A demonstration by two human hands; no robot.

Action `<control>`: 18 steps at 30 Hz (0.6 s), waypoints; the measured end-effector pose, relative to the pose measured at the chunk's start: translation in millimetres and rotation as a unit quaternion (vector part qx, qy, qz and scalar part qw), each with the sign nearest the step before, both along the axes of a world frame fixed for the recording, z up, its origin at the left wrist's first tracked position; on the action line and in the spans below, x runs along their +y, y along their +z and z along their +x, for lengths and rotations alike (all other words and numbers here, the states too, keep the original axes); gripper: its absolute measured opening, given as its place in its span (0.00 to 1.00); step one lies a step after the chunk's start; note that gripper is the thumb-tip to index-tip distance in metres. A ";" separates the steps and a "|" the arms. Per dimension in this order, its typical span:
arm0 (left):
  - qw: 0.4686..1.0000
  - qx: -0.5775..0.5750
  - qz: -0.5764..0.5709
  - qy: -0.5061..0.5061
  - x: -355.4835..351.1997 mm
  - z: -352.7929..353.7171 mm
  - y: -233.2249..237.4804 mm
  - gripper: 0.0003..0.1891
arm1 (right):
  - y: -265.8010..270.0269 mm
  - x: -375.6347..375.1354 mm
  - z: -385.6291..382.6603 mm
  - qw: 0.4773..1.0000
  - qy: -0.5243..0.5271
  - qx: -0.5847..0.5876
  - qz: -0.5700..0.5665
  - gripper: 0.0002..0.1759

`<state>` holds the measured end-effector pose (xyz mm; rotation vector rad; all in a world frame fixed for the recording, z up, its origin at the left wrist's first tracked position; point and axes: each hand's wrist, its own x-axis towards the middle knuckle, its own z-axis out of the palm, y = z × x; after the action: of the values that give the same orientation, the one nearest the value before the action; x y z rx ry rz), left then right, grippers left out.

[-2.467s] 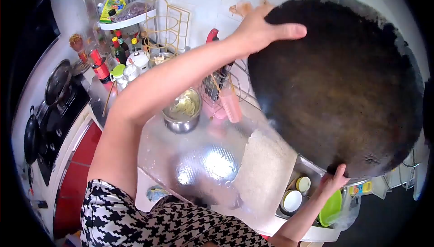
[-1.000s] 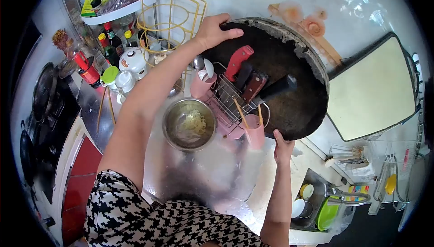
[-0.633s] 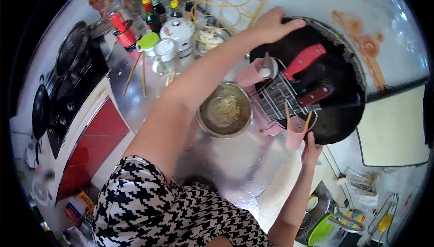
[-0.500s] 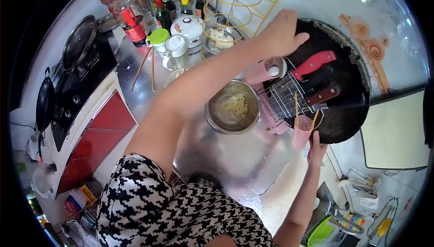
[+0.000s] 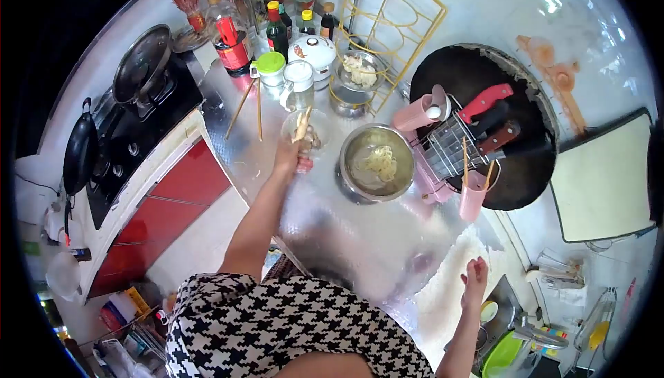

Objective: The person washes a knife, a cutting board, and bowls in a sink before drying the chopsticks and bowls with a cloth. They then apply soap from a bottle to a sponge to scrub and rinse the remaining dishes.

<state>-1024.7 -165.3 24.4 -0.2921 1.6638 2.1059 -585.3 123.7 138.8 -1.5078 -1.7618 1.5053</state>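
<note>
My left hand [image 5: 289, 158] is closed on the near rim of a clear bowl [image 5: 324, 123], which holds pale, elongated pieces of food I cannot identify. Just right of it, a steel pot [image 5: 344, 179] holds pale noodles [image 5: 380, 163]. My right hand [image 5: 474, 280] is empty over the counter's front right, its fingers loosely bent and apart. A large black wok [image 5: 532, 170] leans against the back wall. In front of it stands a pink and wire utensil rack [image 5: 443, 146] with knives, a red-handled knife [image 5: 485, 103] among them, and a pink chopstick cup [image 5: 473, 201].
Behind the bowl stand a glass jug [image 5: 298, 86], a green-lidded jar [image 5: 270, 67], a white lidded pot [image 5: 312, 56] and sauce bottles [image 5: 277, 29]. Chopsticks [image 5: 259, 112] lie left. A gas stove [image 5: 131, 136] is far left; the sink [image 5: 508, 302] is front right.
My left hand has left the wok's upper edge and come down left to the clear bowl, taking hold of it. My right hand has moved off the wok's lower edge, toward me. The view has shifted.
</note>
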 end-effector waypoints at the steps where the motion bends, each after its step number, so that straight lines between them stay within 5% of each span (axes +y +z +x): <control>1: 0.997 -0.023 0.009 -0.072 0.6 -11.4 2.6 0.18 | 3.1 -8.5 5.1 1.000 0.012 -0.011 -0.004 0.26; 9: 0.996 -0.065 -0.005 -0.064 50.2 -30.9 4.5 0.14 | -11.0 -31.6 69.9 0.998 0.052 -0.028 -0.033 0.13; 18: 0.995 -0.046 -0.075 -0.045 100.0 -71.4 38.1 0.14 | -65.2 -74.9 112.9 0.994 0.059 -0.055 -0.078 0.13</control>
<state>-1096.1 -65.2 62.4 -0.3479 1.7493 1.8786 -472.4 48.8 73.6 -1.6148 -1.8623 1.6830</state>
